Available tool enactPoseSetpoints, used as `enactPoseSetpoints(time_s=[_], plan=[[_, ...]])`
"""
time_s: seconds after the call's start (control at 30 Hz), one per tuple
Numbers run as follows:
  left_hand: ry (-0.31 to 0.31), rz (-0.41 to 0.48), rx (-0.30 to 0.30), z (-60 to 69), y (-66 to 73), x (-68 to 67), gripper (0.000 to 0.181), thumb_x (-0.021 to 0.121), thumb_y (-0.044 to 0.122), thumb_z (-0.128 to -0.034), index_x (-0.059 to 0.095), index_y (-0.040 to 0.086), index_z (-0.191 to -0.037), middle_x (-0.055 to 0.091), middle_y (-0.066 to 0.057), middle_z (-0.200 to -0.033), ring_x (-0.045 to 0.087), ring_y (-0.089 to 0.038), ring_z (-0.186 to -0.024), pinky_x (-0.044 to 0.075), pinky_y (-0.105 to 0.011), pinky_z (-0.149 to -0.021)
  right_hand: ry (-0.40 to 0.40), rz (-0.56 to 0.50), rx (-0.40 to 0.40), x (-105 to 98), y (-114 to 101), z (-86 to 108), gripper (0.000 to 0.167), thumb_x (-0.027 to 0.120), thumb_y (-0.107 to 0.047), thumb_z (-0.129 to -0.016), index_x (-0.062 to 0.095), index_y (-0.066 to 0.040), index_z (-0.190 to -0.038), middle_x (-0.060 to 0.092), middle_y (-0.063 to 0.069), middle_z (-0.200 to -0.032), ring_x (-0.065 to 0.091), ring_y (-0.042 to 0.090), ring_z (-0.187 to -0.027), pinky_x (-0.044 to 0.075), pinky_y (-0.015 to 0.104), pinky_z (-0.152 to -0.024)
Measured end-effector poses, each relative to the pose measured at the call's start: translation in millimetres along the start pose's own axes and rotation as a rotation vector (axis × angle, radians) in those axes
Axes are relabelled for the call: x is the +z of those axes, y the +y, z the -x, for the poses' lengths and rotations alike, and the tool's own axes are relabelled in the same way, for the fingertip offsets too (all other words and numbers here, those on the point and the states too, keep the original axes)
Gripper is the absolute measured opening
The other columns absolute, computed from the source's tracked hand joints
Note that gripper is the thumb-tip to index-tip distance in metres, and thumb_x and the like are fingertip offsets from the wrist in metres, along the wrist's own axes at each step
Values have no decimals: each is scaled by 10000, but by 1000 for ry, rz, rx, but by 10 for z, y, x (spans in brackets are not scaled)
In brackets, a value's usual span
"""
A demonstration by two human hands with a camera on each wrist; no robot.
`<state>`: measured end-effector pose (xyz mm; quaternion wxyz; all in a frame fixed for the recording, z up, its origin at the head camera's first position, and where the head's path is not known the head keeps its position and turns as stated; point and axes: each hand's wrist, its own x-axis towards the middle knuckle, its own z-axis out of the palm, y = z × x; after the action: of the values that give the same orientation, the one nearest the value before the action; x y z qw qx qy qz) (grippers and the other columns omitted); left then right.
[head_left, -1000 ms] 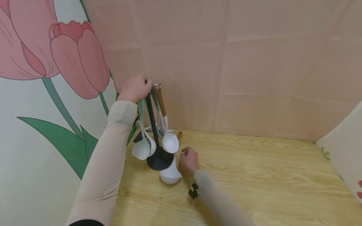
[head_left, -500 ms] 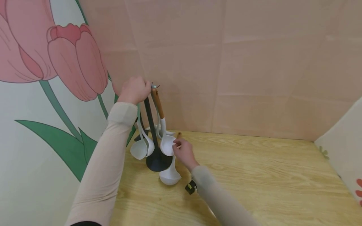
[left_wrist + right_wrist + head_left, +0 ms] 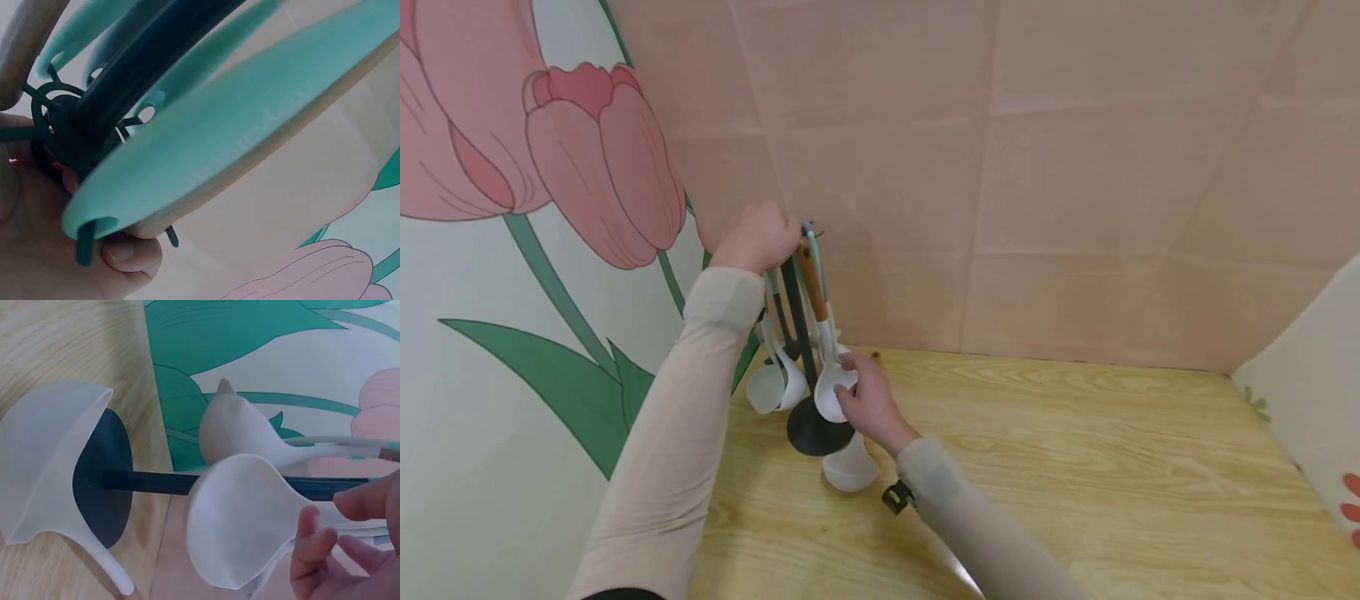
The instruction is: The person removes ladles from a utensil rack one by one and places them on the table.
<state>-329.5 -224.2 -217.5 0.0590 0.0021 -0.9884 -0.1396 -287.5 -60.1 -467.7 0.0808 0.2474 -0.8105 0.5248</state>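
My left hand point(image 3: 752, 237) grips the top of a dark utensil stand point(image 3: 820, 429), its fingers curled beneath the ring of hooks point(image 3: 40, 100) in the left wrist view. Turquoise handles point(image 3: 187, 150) and wooden ones hang from those hooks. On the near side of the stand hangs a white ladle point(image 3: 831, 393) with a wooden handle. My right hand point(image 3: 874, 408) is at this ladle's bowl and neck, thumb and fingers apart; whether they touch it is hard to tell. Another white ladle point(image 3: 850, 467) lies on the table, leaning by the stand's round base.
More white utensils point(image 3: 765, 389) hang on the stand's left side. A wall with printed tulips point(image 3: 610, 167) rises close on the left, and a pinkish-beige sheet point(image 3: 1075, 192) covers the back. The wood-grain table point(image 3: 1112, 467) stretches to the right.
My right hand has moved up and left from beside the lying ladle to the hanging one. The hanging utensils have turned, the near ladle shifting left. My left hand stays on top.
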Motion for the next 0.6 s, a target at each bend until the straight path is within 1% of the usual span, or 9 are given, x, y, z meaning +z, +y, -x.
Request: enactPoseSetpoints(time_s=[0.1,0.2,0.4,0.5,0.53,0.6], plan=[[7,-11,4,-16,0,17,471,272,334,-1052,507,105,-714,468,-39,-705,467,-209,-627,412,-334,-577,-44,-36,1,25,-13,-21,488,639,-7,-911,484,33,-1371,581,223,-1284,567,154,-711,514,266,-660],[24,-33,20,-26,-13,29,487,267,336,-1054,515,100,-707,472,-45,-711,469,-216,-636,411,-336,-587,-79,-68,20,59,-16,-41,507,639,-12,-914,466,26,-1389,563,216,-1329,575,139,-704,512,252,-638],[44,-69,50,-12,-30,41,492,252,347,-1058,517,92,-732,476,-62,-732,470,-228,-651,404,-341,-602,-123,-125,23,87,-35,-48,565,626,14,-911,419,23,-1437,497,196,-1433,576,124,-708,503,245,-610],[49,-75,55,-4,-35,41,480,249,350,-1058,518,89,-758,482,-70,-749,473,-233,-663,404,-345,-609,-141,-160,39,94,-39,-65,585,602,21,-926,384,-1,-1469,477,180,-1454,599,153,-734,500,252,-599],[47,-82,57,-2,-36,41,480,244,351,-1059,517,86,-767,485,-74,-756,476,-237,-670,406,-348,-615,-146,-171,42,99,-30,-73,583,589,25,-931,376,-9,-1473,491,192,-1428,613,174,-742,498,257,-592],[48,-99,64,-1,-35,45,476,239,354,-1060,516,81,-786,493,-83,-776,483,-246,-692,411,-357,-634,-152,-185,49,108,-12,-87,573,559,21,-948,358,-25,-1482,485,203,-1429,644,221,-767,495,260,-587]])
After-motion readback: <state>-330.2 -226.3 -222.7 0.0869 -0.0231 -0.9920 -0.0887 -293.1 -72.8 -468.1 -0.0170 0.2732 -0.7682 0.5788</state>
